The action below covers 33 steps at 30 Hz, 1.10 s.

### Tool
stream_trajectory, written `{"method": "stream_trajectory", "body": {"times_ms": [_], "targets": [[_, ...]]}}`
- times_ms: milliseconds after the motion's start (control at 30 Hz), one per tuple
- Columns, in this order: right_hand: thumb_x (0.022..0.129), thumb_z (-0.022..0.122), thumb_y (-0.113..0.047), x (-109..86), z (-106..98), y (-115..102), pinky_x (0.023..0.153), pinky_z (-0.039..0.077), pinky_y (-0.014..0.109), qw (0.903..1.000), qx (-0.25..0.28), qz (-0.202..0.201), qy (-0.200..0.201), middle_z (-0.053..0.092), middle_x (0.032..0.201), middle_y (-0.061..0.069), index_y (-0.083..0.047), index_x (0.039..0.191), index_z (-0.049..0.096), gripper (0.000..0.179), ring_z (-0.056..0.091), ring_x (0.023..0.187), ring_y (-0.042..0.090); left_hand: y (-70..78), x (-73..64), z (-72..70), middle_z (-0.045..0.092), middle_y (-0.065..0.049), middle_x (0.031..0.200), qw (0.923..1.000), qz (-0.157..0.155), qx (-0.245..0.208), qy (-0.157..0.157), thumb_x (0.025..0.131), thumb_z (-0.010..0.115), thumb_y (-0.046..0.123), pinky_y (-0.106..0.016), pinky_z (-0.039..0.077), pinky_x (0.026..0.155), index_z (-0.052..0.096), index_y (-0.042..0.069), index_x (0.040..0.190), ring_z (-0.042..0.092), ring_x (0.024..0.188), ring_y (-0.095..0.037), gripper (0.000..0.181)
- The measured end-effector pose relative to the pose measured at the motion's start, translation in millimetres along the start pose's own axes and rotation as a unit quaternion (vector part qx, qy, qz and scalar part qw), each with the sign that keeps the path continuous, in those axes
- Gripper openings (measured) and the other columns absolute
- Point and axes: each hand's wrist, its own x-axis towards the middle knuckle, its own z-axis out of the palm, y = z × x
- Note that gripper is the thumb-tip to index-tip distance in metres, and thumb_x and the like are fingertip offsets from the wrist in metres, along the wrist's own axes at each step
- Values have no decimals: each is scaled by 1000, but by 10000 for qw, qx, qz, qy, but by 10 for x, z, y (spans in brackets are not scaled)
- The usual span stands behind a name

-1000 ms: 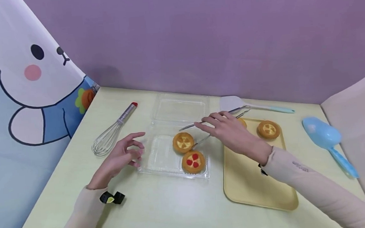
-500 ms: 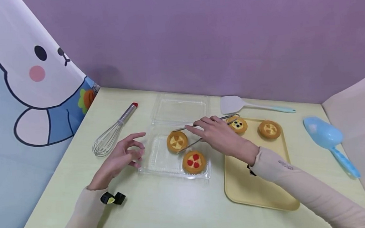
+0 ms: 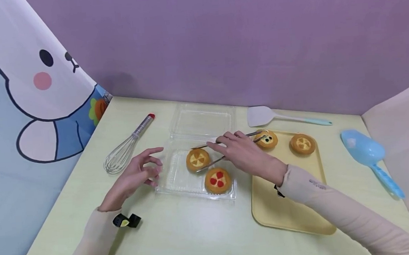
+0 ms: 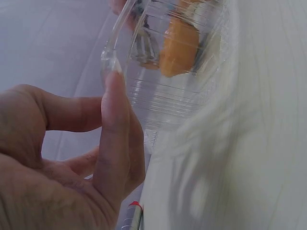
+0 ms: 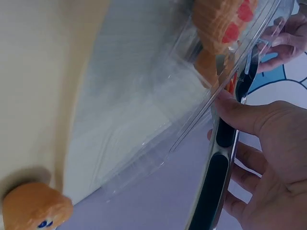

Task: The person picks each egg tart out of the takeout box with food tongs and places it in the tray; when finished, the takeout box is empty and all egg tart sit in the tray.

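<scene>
My right hand grips metal tongs with dark handle pads, seen up close in the right wrist view. The tongs' arms lie on either side of a round tart with a fan pattern, inside a clear plastic container. Whether both tips touch it cannot be told. A tart with red dots sits in front of it in the same container. At the container's left edge is my left hand; in the left wrist view, its thumb and a finger pinch the rim.
The container's lid lies open behind. On the right, a yellow tray bears a dark-dotted tart and a patterned tart. A whisk, a spatula and a blue scoop lie around.
The fan-patterned tart and the tongs have shifted left in the container, apart from the red-dotted tart. My right hand moved left with them, uncovering the dark-dotted tart. The left hand stayed.
</scene>
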Motion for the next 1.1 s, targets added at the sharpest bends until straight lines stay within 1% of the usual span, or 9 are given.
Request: {"method": "stream_trajectory", "body": {"times_ms": [100,200,333,433,567,767,867,1000,1100], "targets": [[97,73,-13,17,-12,-48,95,54,42,9999,109,-63,-95,67,136,4,-23,154,53,61,61,124,26,-1,-1,3,52,-20,120,10000,1,-7,7,91,54,-8,-35,62,58,37,12,160,62,70,-19,74],[96,75,-19,28,-34,-76,95,54,42,9995,226,-101,-206,66,137,4,-22,155,51,64,61,125,25,-2,0,2,52,-19,120,10000,13,16,29,93,55,-7,-35,62,58,37,11,160,62,71,-19,72],[92,80,-29,42,-69,-72,94,54,41,9987,325,-3,-385,66,136,4,-22,155,51,70,61,123,25,2,1,1,52,-18,119,10000,37,23,27,93,56,-6,-34,62,58,36,11,160,62,72,-20,71],[91,81,-28,58,-83,-65,93,54,40,9981,346,51,-498,66,135,5,-22,154,52,70,61,122,25,7,-1,1,52,-18,119,10000,50,23,29,93,55,-7,-34,62,58,36,11,160,62,72,-20,72],[92,79,-30,96,-68,-92,92,54,40,9976,408,-10,-560,67,134,5,-21,153,53,67,61,122,25,4,-2,3,52,-17,119,10000,25,42,53,92,54,-8,-34,62,58,37,11,160,62,72,-20,73],[94,78,-30,171,-34,-175,94,54,41,9978,402,-140,-499,67,135,5,-21,152,54,64,61,123,25,-6,9,9,53,-17,119,10000,18,2,15,92,54,-7,-35,62,58,37,12,160,62,72,-22,72],[93,78,-28,204,-30,-205,91,54,40,9983,336,-178,-452,67,134,3,-21,152,54,64,61,121,25,-10,13,10,53,-17,119,10000,-5,3,17,92,55,-7,-34,62,58,38,12,159,62,72,-22,72],[93,79,-24,229,-24,-229,89,55,39,9983,346,-133,-442,68,134,2,-23,153,53,65,62,117,24,-10,14,3,53,-18,119,10000,-7,30,29,92,55,-6,-34,62,58,37,12,160,62,73,-21,72],[94,77,-21,241,-9,-245,91,56,40,9978,476,-87,-461,68,136,3,-23,153,53,63,62,117,24,-12,15,-4,53,-18,120,10000,-11,50,42,92,55,-6,-33,62,58,37,12,160,63,73,-21,72]]}}
